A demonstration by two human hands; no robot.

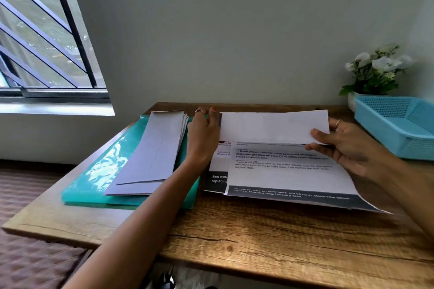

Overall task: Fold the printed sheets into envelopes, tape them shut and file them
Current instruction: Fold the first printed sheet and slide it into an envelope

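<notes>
Where the wooden tabletop (234,225) meets the window side, a glossy green file folder (98,171) lies flat and carries a fanned stack of folded envelopes (150,152); the folder's sheen suggests a slippery surface from which the stack could slide if nudged. Just right of the stack, the left hand (203,134) holds the left edge of the printed sheet (288,171), fingers curled about the paper. The sheet lies on top of other printed pages at the tabletop's centre, its far portion turned over toward the person as a blank white flap (272,126). Being thin, light and limp, it likely creases at the slightest pressure and is best held at opposite edges, as here, so the fold stays square. The right hand (347,145) pinches the flap's right end, thumb on top and fingers beneath. Farther right stand a blue plastic basket (394,129) and white flowers (378,65).
</notes>
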